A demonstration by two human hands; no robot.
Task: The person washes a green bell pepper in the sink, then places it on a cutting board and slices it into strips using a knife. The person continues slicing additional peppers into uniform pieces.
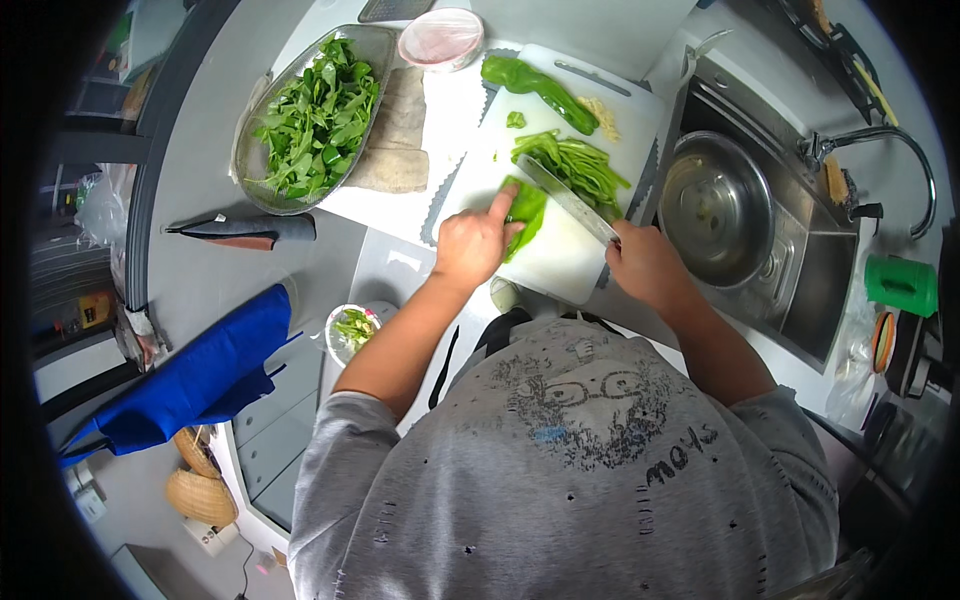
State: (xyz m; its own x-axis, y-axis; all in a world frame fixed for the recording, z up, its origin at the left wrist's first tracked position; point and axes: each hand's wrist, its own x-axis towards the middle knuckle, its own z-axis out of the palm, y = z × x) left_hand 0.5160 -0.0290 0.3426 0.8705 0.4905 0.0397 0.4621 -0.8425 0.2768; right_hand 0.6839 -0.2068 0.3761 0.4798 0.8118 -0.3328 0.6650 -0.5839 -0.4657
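Observation:
My left hand point(474, 244) presses a flattened piece of green pepper point(531, 211) onto the white cutting board point(566, 266), index finger stretched along it. In my right hand point(646, 259) is the handle of a kitchen knife point(566, 196). Its blade lies slantwise between that piece and a pile of green pepper strips point(574, 166). A whole long green pepper point(540, 91) rests at the far side of the board, beside chopped garlic point(600, 118). One small green scrap point(515, 119) sits left of the strips.
Left of the board stand a basket of leafy greens point(319, 127), a folded cloth point(397, 139) and a film-covered bowl point(442, 37). The sink at right holds a metal basin point(716, 210) below a faucet point(911, 150). A lined bin point(351, 334) with vegetable scraps is low at left.

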